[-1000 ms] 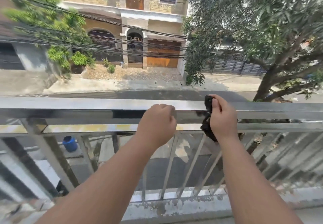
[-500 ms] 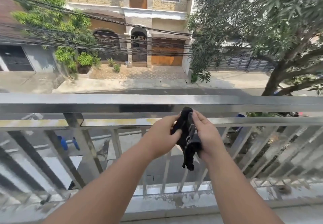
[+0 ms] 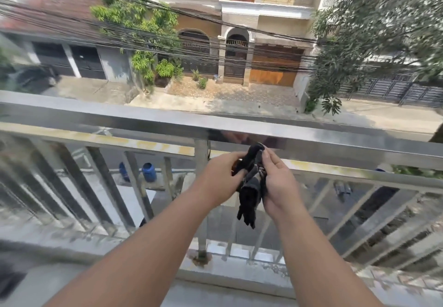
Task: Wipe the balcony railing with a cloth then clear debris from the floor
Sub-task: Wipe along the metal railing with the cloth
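Both hands held the black cloth [image 3: 251, 188] bunched between them. Left hand [image 3: 219, 177]: fingers curled round the cloth's left side, back of hand to camera. Right hand [image 3: 279, 187]: thumb and fingers pinched the cloth's right side, thumb up near its top. The cloth's upper end poked out above both hands, and the lower end hung free below them in a ragged tail. Its top overlapped the lower edge of the railing's top rail [image 3: 119, 117]; contact could not be told. The rest of the cloth sat in front of the second rail [image 3: 115, 139], which had yellow stains, just right of the upright post [image 3: 201, 201]. Both forearms reached in from the bottom edge of the view.

Slanted bars [image 3: 100, 182] ran under the second rail on both sides of the post. The post's foot stood on a grey ledge [image 3: 239, 272] with a rusty patch [image 3: 201, 258] round it. Through the bars, a blue barrel [image 3: 149, 172] stood on the street below. Across the street: a cream house [image 3: 242, 16], black cables [image 3: 96, 40] strung in front of it, and a tree [image 3: 383, 31] at right. The edges of the view were blurred.
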